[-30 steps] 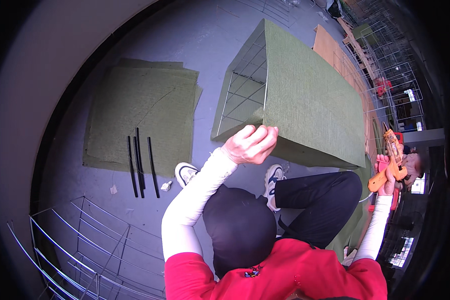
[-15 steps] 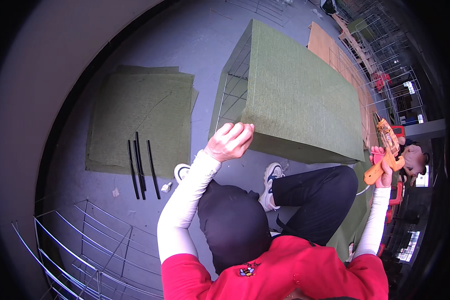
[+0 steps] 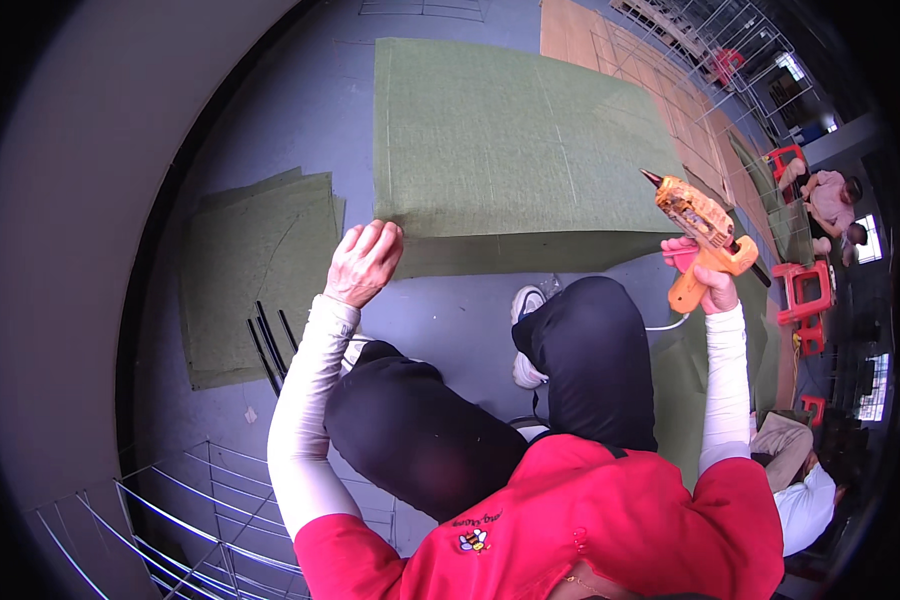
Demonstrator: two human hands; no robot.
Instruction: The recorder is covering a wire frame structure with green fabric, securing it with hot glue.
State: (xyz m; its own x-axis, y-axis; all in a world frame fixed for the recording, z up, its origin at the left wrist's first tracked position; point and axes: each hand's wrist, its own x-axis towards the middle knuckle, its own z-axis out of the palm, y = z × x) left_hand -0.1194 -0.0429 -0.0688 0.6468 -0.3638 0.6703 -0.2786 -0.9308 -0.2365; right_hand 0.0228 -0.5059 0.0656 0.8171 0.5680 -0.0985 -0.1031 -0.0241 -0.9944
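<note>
"In the head view, where's the box [image 3: 520, 140]?"

"Between twelve and one o'clock, its green sides flat."

"And the hands?"

"The left hand [image 3: 365, 265], at ten o'clock, has its fingers bent together on the box's near corner, seemingly pinching the edge. The right hand [image 3: 716, 288], at three, is wrapped round the handle of the glue gun [image 3: 708, 232], whose tip [image 3: 651, 178] points toward half past ten."

"How will the box handle?"

"Light for its bulk, I'd judge, and stiff enough to keep its shape. The woven skin looks soft, not slippery, and might crease. Hold it by corners or edges, not mid-panel."

"The gun?"

"Rigid, fairly light; handle only, as the tip may be hot."
</note>
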